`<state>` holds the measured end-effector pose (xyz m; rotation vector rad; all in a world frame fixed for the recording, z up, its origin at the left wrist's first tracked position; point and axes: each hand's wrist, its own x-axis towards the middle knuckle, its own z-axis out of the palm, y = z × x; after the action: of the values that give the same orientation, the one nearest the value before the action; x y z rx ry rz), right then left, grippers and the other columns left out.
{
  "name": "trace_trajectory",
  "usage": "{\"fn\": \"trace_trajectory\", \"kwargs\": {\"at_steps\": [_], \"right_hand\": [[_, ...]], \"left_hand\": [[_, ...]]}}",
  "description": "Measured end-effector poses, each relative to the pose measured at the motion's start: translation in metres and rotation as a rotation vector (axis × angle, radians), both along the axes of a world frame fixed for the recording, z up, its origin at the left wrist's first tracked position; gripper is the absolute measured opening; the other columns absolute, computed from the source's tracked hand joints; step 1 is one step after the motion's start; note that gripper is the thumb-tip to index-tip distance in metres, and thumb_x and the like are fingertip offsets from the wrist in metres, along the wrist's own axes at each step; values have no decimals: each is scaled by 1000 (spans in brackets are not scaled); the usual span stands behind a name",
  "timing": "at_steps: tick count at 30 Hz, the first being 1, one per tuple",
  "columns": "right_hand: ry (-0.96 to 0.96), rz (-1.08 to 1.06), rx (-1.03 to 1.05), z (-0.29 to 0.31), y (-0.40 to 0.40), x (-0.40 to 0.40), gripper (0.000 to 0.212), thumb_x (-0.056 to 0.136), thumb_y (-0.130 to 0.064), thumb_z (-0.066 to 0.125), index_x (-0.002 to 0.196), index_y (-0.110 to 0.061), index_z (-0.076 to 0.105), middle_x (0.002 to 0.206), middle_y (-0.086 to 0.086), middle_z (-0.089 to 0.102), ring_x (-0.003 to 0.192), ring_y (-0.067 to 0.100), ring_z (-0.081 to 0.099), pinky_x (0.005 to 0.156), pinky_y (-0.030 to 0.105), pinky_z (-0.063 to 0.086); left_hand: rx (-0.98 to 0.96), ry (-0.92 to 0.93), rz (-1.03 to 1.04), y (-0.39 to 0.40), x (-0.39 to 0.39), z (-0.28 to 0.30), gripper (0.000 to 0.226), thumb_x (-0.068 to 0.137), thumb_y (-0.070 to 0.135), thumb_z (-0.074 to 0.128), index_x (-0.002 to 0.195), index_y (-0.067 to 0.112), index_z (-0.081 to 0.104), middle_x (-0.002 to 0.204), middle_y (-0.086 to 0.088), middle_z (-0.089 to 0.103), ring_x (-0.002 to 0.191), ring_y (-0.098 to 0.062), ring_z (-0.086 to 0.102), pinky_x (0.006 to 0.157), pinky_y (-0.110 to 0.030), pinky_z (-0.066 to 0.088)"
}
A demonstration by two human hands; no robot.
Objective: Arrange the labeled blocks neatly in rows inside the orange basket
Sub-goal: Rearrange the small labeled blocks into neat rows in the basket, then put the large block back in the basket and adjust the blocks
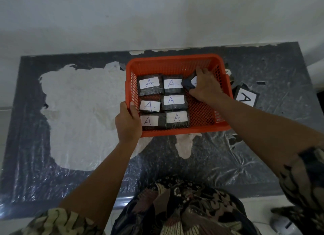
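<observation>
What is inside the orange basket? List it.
Six blocks labelled A lie flat in two columns in the basket. The right hand holds a seventh block there; its label is mostly covered. The right side is bare mesh.

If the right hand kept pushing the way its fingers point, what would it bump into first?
Probably the far wall of the orange basket. The right hand, holding a block, points up and away toward that back corner, with only bare mesh in between, though depth is hard to judge.
</observation>
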<state>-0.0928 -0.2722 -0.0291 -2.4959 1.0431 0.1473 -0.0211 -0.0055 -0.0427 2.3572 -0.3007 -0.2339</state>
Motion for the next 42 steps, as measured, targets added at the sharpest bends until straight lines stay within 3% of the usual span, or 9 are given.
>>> {"fn": "trace_trajectory", "kwargs": {"at_steps": [4, 10, 13, 16, 21, 24, 29, 37, 42], "right_hand": [[56, 38, 87, -4, -4, -1, 78, 72, -32, 77, 138, -11, 39, 137, 15, 46, 124, 35, 46, 102, 44, 43], [53, 135, 18, -5, -7, -6, 95, 68, -20, 82, 147, -12, 29, 142, 16, 43, 127, 37, 45, 103, 47, 42], [66, 300, -98, 0, -13, 1, 101, 69, -7, 78, 153, -15, 23, 153, 14, 36, 140, 35, 34, 117, 49, 28], [177, 462, -172, 5, -22, 6, 98, 71, -4, 77, 153, -19, 26, 157, 11, 33, 144, 32, 29, 119, 50, 21], [170, 382, -55, 1, -33, -5, 92, 72, 1, 73, 152, -19, 31, 154, 9, 36, 140, 31, 34, 114, 48, 33], [128, 380, -9, -3, -33, -11, 90, 75, -12, 77, 152, -14, 31, 154, 10, 32, 141, 31, 32, 114, 47, 34], [-11, 292, -38, -11, -25, -11, 67, 80, -11, 72, 142, -4, 47, 145, 15, 46, 134, 34, 42, 113, 44, 35], [-18, 265, 22, -12, -15, -9, 71, 82, -10, 72, 147, -9, 43, 154, 12, 37, 142, 29, 33, 118, 44, 29], [-136, 188, -57, 3, 1, -30, 50, 90, -27, 64, 138, -17, 53, 150, 5, 44, 138, 23, 39, 112, 45, 36]], "left_hand": [[-5, -12, -5, 1, 1, -2, 42, 99, 48, 30, 114, 13, 47, 107, -4, 64, 78, -14, 60, 65, -23, 48], [-9, -16, 2, 2, 0, -4, 42, 98, 49, 30, 114, 14, 48, 106, -3, 64, 78, -14, 61, 66, -24, 50], [-10, -19, 3, 1, 1, -4, 44, 98, 51, 29, 113, 14, 47, 104, -2, 63, 78, -15, 62, 65, -25, 51], [-11, -13, 2, 1, 1, -5, 42, 98, 51, 30, 113, 15, 47, 105, -1, 63, 78, -14, 62, 65, -24, 51], [-2, -20, 8, 2, 1, -7, 41, 99, 50, 31, 114, 15, 47, 106, 0, 63, 78, -12, 60, 65, -21, 48], [-9, -12, 9, 1, 1, -7, 42, 98, 50, 31, 115, 15, 47, 107, -2, 64, 80, -14, 61, 67, -25, 53], [3, -34, -6, 1, 1, -6, 41, 99, 49, 31, 113, 15, 48, 105, 0, 63, 77, -11, 59, 60, -12, 40], [16, -55, -1, 1, 1, -8, 45, 98, 51, 29, 115, 14, 47, 108, -4, 63, 80, -15, 61, 66, -26, 51], [10, -116, -59, -1, 1, -7, 44, 101, 46, 31, 131, 15, 38, 122, -6, 58, 100, -22, 62, 75, -26, 50]]}}
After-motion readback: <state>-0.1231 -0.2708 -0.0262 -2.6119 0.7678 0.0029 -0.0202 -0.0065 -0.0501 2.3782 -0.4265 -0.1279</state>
